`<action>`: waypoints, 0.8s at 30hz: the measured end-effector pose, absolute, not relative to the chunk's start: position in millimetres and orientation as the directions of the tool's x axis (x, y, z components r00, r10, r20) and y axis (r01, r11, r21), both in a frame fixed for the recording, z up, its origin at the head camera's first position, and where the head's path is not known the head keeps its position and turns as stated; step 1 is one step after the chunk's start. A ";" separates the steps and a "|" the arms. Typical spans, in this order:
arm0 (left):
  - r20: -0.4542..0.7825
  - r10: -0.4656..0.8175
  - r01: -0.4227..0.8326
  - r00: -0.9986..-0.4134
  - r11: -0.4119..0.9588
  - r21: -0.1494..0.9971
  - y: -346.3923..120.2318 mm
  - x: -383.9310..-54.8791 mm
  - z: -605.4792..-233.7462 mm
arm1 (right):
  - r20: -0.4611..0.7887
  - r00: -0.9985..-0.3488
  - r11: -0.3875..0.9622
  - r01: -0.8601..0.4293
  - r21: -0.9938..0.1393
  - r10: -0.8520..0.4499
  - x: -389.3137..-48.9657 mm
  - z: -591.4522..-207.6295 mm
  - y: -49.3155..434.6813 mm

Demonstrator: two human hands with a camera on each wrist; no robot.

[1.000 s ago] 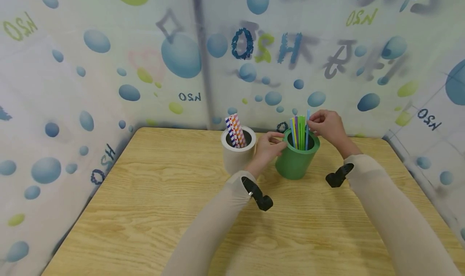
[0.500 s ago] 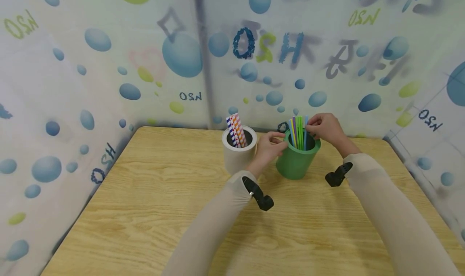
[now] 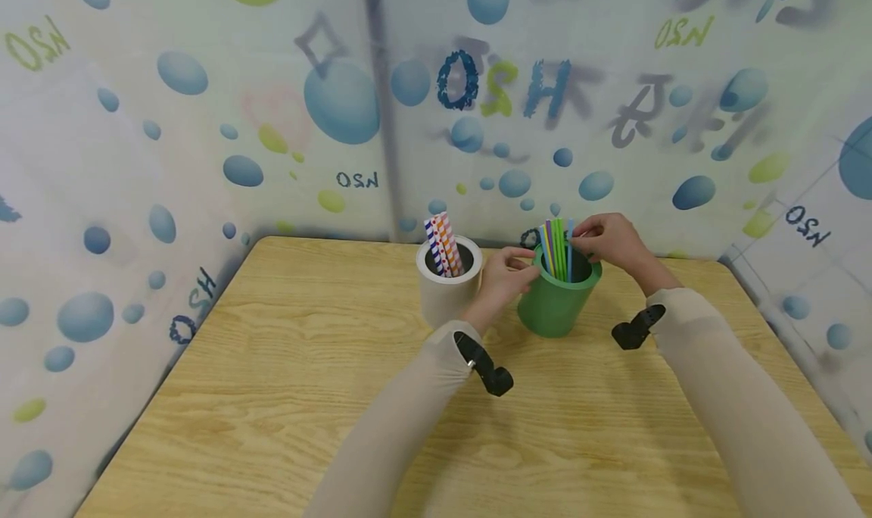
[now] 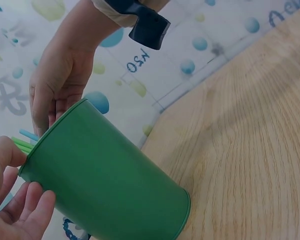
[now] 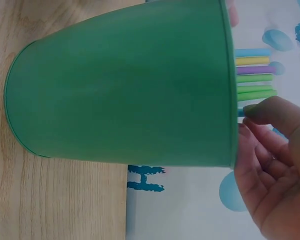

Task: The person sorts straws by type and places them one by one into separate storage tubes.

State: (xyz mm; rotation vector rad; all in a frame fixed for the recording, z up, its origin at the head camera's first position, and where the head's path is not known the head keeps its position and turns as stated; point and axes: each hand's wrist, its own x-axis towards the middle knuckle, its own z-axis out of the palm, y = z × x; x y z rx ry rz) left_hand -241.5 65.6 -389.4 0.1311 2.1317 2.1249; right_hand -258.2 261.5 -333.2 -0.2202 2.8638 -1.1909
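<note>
A green pot (image 3: 555,310) stands on the table with several plastic drinking straws (image 3: 555,249) in it: blue, yellow, purple and green. My left hand (image 3: 504,279) holds its rim on the left side; in the left wrist view, fingers (image 4: 32,197) lie along the outer wall. At the right of the opening, my right hand (image 3: 609,239) pinches a blue straw (image 3: 570,249) between thumb and index finger. The right wrist view shows that pinch on the blue straw (image 5: 241,112) just above the rim. The straws' lower ends are hidden inside the pot.
A white pot (image 3: 446,294) with several striped and dotted paper straws (image 3: 443,245) stands just left of the green one, close to my left wrist. Behind both, the wooden table (image 3: 286,351) ends at a patterned cloth backdrop (image 3: 327,162).
My right hand has come down slightly and to the left, and the blue straw has sunk lower into the green pot, nearer the green straws. My left hand stays at the rim.
</note>
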 end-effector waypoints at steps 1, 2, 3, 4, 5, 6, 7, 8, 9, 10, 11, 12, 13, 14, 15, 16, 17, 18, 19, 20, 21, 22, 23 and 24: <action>-0.031 0.151 -0.030 -0.988 0.006 1.000 65.2 -241.3 -389.5 | 0.022 -0.988 0.693 -0.122 -0.710 -0.151 -256.9 -332.6 261.8; -0.032 0.150 -0.031 -0.988 0.006 0.999 64.8 -241.0 -389.3 | 0.020 -0.987 0.689 -0.126 -0.714 -0.159 -255.6 -332.0 262.0; -0.033 0.151 -0.032 -0.988 0.006 0.999 64.1 -240.8 -389.4 | 0.020 -0.986 0.685 -0.130 -0.716 -0.166 -253.9 -331.2 262.4; -0.033 0.154 -0.032 -0.988 0.006 0.999 63.3 -240.7 -389.4 | 0.020 -0.984 0.682 -0.135 -0.718 -0.174 -252.0 -330.3 262.8; -0.032 0.160 -0.031 -0.987 0.005 0.999 62.3 -240.6 -389.6 | 0.020 -0.983 0.679 -0.140 -0.721 -0.182 -250.0 -329.5 263.4; -0.032 0.164 -0.031 -0.986 0.004 1.000 61.3 -240.5 -389.5 | 0.021 -0.982 0.675 -0.146 -0.723 -0.190 -248.1 -328.5 264.1; -0.028 0.170 -0.028 -0.985 0.005 1.000 60.3 -240.5 -389.2 | 0.022 -0.980 0.672 -0.151 -0.725 -0.197 -246.2 -327.7 265.2; -0.028 0.176 -0.027 -0.984 0.006 1.000 59.1 -240.5 -388.9 | 0.023 -0.979 0.670 -0.156 -0.726 -0.203 -244.4 -327.1 266.4; -0.025 0.185 -0.025 -0.982 0.006 1.000 57.8 -240.6 -388.7 | 0.023 -0.977 0.668 -0.161 -0.727 -0.210 -242.5 -326.5 267.7; -0.023 0.192 -0.022 -0.981 0.005 1.000 56.5 -240.6 -388.1 | 0.023 -0.976 0.664 -0.165 -0.729 -0.217 -240.8 -325.9 269.0; -0.024 0.198 -0.024 -0.980 0.002 1.000 55.1 -240.6 -387.5 | 0.022 -0.974 0.660 -0.167 -0.733 -0.223 -239.0 -325.4 270.3; -0.024 0.203 -0.025 -0.979 0.000 1.000 53.7 -240.5 -386.6 | 0.021 -0.973 0.656 -0.172 -0.735 -0.231 -237.4 -325.1 271.5; -0.025 0.210 -0.025 -0.977 -0.001 1.000 52.3 -240.6 -385.9 | 0.021 -0.971 0.653 -0.176 -0.737 -0.238 -235.3 -324.8 272.8; -0.028 0.216 -0.029 -0.976 -0.004 1.000 51.0 -240.5 -385.2 | 0.019 -0.970 0.650 -0.177 -0.739 -0.242 -232.9 -324.5 274.2; -0.029 0.224 -0.031 -0.974 -0.009 0.999 49.7 -240.5 -384.4 | 0.020 -0.969 0.648 -0.181 -0.740 -0.247 -230.3 -324.4 275.2; -0.034 0.230 -0.036 -0.973 -0.007 0.999 48.4 -240.0 -383.7 | 0.020 -0.968 0.646 -0.183 -0.741 -0.252 -227.2 -324.6 276.2; -0.038 0.237 -0.040 -0.971 -0.002 0.999 47.0 -239.4 -382.8 | 0.018 -0.966 0.644 -0.185 -0.742 -0.257 -223.7 -324.7 277.2; -0.040 0.246 -0.041 -0.968 0.004 0.999 45.7 -238.3 -381.7 | 0.017 -0.965 0.641 -0.188 -0.744 -0.263 -220.0 -325.1 278.1; -0.044 0.254 -0.043 -0.966 0.010 0.999 44.5 -237.5 -380.9 | 0.017 -0.963 0.642 -0.191 -0.743 -0.268 -216.0 -325.5 279.1; -0.043 0.261 -0.041 -0.964 0.014 0.999 43.0 -236.2 -379.7 | 0.017 -0.962 0.640 -0.195 -0.743 -0.273 -212.2 -326.1 279.9; -0.041 0.267 -0.036 -0.963 0.023 0.999 41.3 -234.6 -378.5 | 0.018 -0.960 0.637 -0.200 -0.744 -0.280 -208.2 -326.7 280.4; -0.038 0.272 -0.031 -0.961 0.032 0.999 39.5 -232.8 -377.3 | 0.018 -0.958 0.635 -0.204 -0.745 -0.287 -204.3 -327.4 281.0; -0.032 0.278 -0.024 -0.960 0.033 0.999 37.5 -231.0 -376.3 | 0.019 -0.956 0.631 -0.209 -0.747 -0.294 -200.6 -328.2 281.5; -0.024 0.284 -0.014 -0.958 0.036 0.999 35.2 -228.9 -375.6 | 0.022 -0.954 0.628 -0.214 -0.748 -0.299 -197.1 -329.2 281.8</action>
